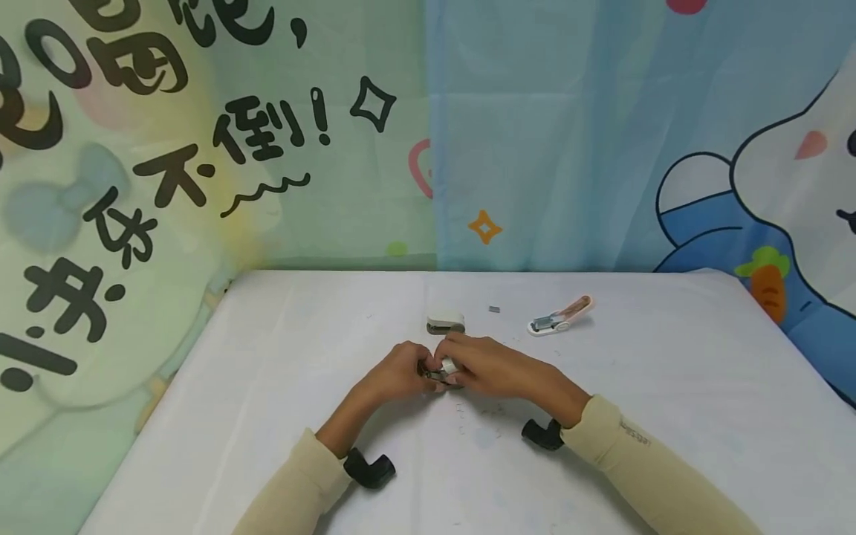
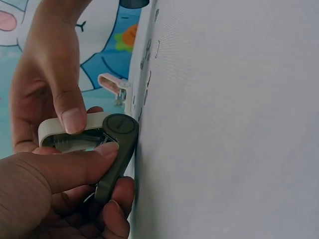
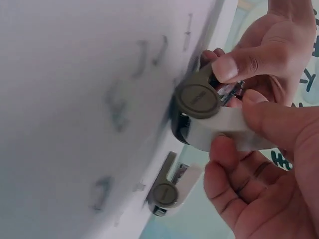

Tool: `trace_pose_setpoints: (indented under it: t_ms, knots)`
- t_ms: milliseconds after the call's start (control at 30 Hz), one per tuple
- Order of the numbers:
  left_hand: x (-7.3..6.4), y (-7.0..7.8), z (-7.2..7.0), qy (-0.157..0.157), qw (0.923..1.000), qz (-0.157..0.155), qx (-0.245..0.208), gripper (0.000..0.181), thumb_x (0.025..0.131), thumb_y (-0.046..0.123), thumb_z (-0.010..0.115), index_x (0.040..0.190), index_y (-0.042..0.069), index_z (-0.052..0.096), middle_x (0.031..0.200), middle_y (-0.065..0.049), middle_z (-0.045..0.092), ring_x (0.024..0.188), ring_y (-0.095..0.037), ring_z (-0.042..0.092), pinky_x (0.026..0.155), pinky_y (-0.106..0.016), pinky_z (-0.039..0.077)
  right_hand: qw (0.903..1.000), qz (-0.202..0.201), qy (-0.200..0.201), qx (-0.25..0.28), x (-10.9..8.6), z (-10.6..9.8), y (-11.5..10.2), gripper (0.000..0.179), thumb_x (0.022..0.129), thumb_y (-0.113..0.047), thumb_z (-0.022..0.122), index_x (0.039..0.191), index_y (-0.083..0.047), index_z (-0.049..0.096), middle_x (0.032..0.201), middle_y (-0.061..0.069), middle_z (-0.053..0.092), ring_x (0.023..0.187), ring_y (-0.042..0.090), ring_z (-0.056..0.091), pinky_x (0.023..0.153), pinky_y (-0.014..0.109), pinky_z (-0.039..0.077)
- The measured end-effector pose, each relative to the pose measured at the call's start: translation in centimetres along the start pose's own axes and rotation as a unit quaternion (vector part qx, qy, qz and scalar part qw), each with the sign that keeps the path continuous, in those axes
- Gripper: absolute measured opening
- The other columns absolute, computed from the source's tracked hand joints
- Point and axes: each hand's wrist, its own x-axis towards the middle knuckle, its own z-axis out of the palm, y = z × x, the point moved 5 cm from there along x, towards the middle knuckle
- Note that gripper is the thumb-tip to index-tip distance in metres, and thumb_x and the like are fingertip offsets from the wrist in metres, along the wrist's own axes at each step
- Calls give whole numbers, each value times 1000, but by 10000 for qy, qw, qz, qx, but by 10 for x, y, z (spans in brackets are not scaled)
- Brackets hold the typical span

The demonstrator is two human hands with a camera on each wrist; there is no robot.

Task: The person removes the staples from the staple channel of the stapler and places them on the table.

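A small stapler with a white cover and an olive base (image 2: 119, 142) is swung open between both hands. My left hand (image 1: 400, 373) grips the base, its thumb by the round hinge end and fingers curled beneath. My right hand (image 1: 491, 364) pinches the white cover (image 3: 214, 130) between thumb and fingers. In the left wrist view a metal spring shows inside the open cover. Whether staples lie in the channel, I cannot tell.
Just beyond the hands stands another white and olive stapler (image 1: 445, 322). A short staple strip (image 1: 494, 309) lies to its right. Farther right is an opened pink and white stapler (image 1: 560, 316). Several loose staples (image 3: 158, 50) are scattered on the white tabletop (image 1: 301, 327).
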Motion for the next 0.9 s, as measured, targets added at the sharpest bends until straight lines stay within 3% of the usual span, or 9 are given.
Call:
trace_pose_setpoints:
  t_ms: [333,533,767,900]
  knots:
    - [-1,-3,1,-77,9997,-136,-205,14,77,4,80,85,4,69,73,3,64,69,-10,54,62,-26,45,9959,682,148,581,-9,-3,12,20,92,-9,66,106,-16,53,86,-8,50,67,7,47,62,29,43]
    - [1,2,0,-10,9999,-172,16,15,77,5,81,85,4,69,75,3,62,71,-11,52,64,-26,43,9967,693,236,347,-15,-14,19,18,87,-11,72,95,-18,57,88,-10,53,76,11,51,68,30,44]
    - [0,2,-1,-13,9996,-230,157,17,77,6,81,88,2,69,77,2,61,72,-11,52,65,-27,43,9965,802,-3,231,-24,-13,31,11,86,-11,74,89,-18,65,90,-7,58,86,12,56,76,32,47]
    - [0,2,0,-33,9997,-233,109,16,77,6,81,87,3,68,77,3,61,73,-11,52,66,-27,43,9976,628,262,-80,-25,-14,29,7,87,-17,74,90,-19,68,93,-9,59,87,12,57,77,34,47]
